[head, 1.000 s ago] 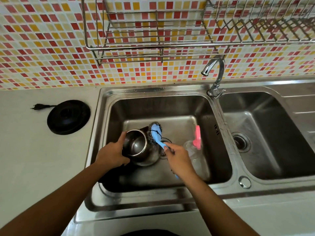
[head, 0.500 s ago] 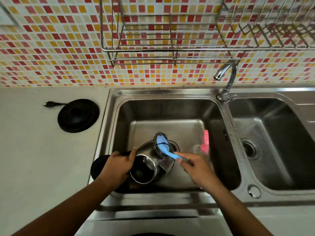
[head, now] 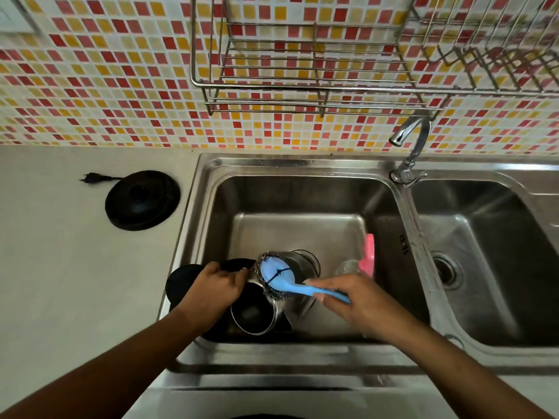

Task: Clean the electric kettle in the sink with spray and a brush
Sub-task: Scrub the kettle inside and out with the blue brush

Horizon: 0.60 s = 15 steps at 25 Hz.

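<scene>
The steel electric kettle [head: 257, 313] lies tilted on its side in the left sink basin [head: 296, 231], its open mouth facing me. My left hand [head: 211, 290] grips its black handle near the open lid [head: 181, 279]. My right hand [head: 351, 300] holds the blue brush [head: 278, 275] by its handle; the steel-wool head presses against the kettle's side. The spray bottle [head: 367, 258], clear with a pink trigger, lies in the basin just beyond my right hand.
The black kettle base [head: 142, 199] with its plug sits on the counter to the left. A chrome tap [head: 410, 146] stands between the two basins. A wire dish rack [head: 317, 71] hangs on the tiled wall above the sink.
The kettle has been turned and pulled toward the basin's near left corner, its lid swinging out over the rim. The brush has shifted along the kettle's side.
</scene>
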Each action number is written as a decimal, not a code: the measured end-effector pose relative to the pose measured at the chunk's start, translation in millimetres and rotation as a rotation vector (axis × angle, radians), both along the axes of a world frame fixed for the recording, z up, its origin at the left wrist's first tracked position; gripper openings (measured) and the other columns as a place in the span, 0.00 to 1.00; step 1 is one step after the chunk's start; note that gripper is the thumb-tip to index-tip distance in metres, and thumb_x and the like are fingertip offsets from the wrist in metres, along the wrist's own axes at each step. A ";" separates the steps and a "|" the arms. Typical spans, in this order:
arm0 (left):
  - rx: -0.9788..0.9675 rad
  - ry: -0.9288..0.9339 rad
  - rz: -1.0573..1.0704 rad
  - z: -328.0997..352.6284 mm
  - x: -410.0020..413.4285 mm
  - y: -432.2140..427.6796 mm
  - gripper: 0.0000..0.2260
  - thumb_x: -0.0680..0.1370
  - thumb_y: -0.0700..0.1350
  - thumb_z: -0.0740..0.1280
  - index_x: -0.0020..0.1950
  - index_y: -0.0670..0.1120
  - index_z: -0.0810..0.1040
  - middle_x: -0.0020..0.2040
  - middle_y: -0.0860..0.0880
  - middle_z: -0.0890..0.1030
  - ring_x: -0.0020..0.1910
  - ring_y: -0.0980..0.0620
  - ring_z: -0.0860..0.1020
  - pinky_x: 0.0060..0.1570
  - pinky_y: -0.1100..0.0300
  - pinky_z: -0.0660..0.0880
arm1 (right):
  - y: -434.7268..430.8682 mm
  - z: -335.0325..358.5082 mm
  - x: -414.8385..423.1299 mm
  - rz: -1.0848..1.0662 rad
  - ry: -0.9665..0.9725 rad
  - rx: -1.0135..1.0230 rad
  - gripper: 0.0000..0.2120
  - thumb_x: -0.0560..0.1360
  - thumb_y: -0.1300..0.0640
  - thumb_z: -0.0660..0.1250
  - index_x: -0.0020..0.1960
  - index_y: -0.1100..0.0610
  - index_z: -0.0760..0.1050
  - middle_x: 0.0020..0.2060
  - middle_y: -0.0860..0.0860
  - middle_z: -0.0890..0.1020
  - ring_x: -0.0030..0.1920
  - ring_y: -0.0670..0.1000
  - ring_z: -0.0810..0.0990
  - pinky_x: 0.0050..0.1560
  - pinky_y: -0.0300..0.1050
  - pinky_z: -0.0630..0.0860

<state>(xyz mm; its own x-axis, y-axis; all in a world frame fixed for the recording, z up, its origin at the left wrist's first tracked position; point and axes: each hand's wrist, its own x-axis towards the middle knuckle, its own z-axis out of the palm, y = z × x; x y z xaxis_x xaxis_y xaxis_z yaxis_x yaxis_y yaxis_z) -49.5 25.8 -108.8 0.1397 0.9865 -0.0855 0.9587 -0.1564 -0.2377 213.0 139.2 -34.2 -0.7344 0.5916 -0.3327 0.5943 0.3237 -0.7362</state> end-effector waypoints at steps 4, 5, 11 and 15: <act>0.066 0.034 -0.145 1.8 9.9 6.2 0.24 0.55 0.38 0.75 0.51 0.39 0.83 0.30 0.47 0.82 0.29 0.48 0.80 0.40 0.58 0.75 | 29.1 -18.7 -12.7 -0.102 -0.207 0.147 0.15 0.78 0.54 0.64 0.63 0.47 0.78 0.46 0.42 0.82 0.38 0.39 0.74 0.38 0.34 0.68; 0.091 0.052 -0.185 2.3 11.3 7.5 0.22 0.57 0.38 0.74 0.51 0.39 0.84 0.31 0.47 0.82 0.29 0.49 0.80 0.41 0.58 0.75 | 27.1 -18.2 -13.7 -0.093 -0.222 0.162 0.15 0.78 0.53 0.64 0.63 0.46 0.78 0.44 0.42 0.81 0.38 0.42 0.75 0.37 0.36 0.70; 0.128 0.048 -0.266 0.0 0.1 10.6 0.17 0.65 0.37 0.69 0.52 0.39 0.83 0.35 0.45 0.84 0.34 0.48 0.82 0.45 0.55 0.76 | 28.9 -16.5 -13.3 -0.049 -0.210 0.078 0.15 0.78 0.53 0.65 0.63 0.50 0.79 0.52 0.44 0.82 0.42 0.41 0.78 0.46 0.36 0.74; 0.062 0.028 -0.259 3.9 3.2 13.9 0.22 0.60 0.41 0.77 0.53 0.39 0.83 0.37 0.44 0.85 0.37 0.47 0.83 0.45 0.56 0.79 | 61.8 -49.2 -27.1 -0.187 -0.366 0.053 0.14 0.79 0.56 0.64 0.62 0.57 0.80 0.50 0.56 0.85 0.42 0.51 0.79 0.45 0.43 0.75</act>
<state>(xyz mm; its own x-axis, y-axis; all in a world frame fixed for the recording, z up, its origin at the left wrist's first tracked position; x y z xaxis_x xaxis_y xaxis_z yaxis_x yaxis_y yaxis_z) -46.3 39.7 -104.9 0.3867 0.9216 -0.0336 0.8814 -0.3801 -0.2803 185.8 201.0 -83.4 -0.4514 0.7270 -0.5174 0.8661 0.2173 -0.4502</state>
